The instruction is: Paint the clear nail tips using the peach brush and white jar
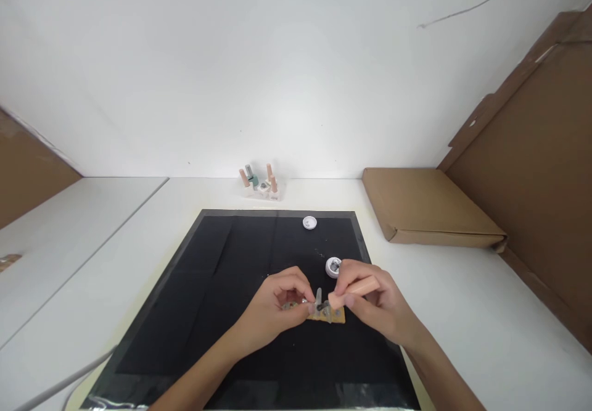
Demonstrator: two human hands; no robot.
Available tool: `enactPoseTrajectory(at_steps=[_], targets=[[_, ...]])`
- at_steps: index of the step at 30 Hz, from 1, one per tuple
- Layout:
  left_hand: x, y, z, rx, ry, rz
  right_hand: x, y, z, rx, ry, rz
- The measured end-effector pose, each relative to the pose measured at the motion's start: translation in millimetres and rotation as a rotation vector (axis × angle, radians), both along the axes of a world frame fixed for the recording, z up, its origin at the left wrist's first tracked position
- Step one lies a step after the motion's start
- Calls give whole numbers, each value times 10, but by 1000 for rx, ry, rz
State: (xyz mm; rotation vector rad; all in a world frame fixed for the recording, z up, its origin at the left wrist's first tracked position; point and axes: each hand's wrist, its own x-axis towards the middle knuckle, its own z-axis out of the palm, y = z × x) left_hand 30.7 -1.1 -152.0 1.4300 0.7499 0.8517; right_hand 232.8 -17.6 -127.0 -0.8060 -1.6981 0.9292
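My right hand [377, 300] is closed round the peach cap of a nail polish brush [363, 286]. The brush's dark end points left, at clear false nail tips [319, 297] that stick up from a small yellow strip [339, 316]. My left hand [282, 303] pinches thumb and forefinger together at the strip's left part. What lies between those fingertips is too small and covered to make out. Just beyond my right hand stands an open white jar [332, 267] with dark grey, shiny contents. Its likely lid, a round white cap [309, 223], lies farther back.
A black mat [198, 300] covers the middle of the white table [462, 294]. Several nail polish bottles [274, 190] stand in a clear holder by the wall. A flat cardboard box [430, 204] lies at the right, beside an upright cardboard panel [536, 121].
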Motion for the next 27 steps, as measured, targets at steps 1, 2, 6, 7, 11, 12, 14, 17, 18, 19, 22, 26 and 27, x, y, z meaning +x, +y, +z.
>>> enactPoseTrajectory(at_steps=[1, 2, 6, 7, 11, 12, 14, 17, 18, 19, 22, 26, 27], targets=[[3, 2, 3, 3, 2, -1, -10, -2, 4, 0, -2, 8], [6, 3, 4, 6, 2, -2, -17, -2, 0, -4, -4, 6], [3, -8, -15, 12, 2, -2, -13, 13, -62, -28, 5, -70], [0, -11, -22, 12, 1, -4, -6, 16, -72, -29, 13, -85], [-5, -8, -23, 3, 7, 2, 7, 9, -27, -18, 33, -62], [-3, -5, -15, 3, 11, 5, 2, 4, -3, -15, 33, -38], [3, 0, 3, 10, 17, 7, -12, -4, 35, -7, 25, 8], [13, 1, 24, 30, 23, -1, -25, -3, 25, 4, 8, 20], [15, -1, 27, 37, 26, -3, -23, 0, 6, 3, 4, 6], [16, -4, 26, 41, 29, -5, -19, 3, -15, 1, 2, -13], [13, -11, 18, 38, 32, -12, 0, 8, -53, 0, 13, -57], [7, -14, 16, 32, 27, -17, -11, -9, -29, 11, 21, -11], [7, -15, 17, 35, 26, -19, -22, -14, -25, 11, 15, 7]])
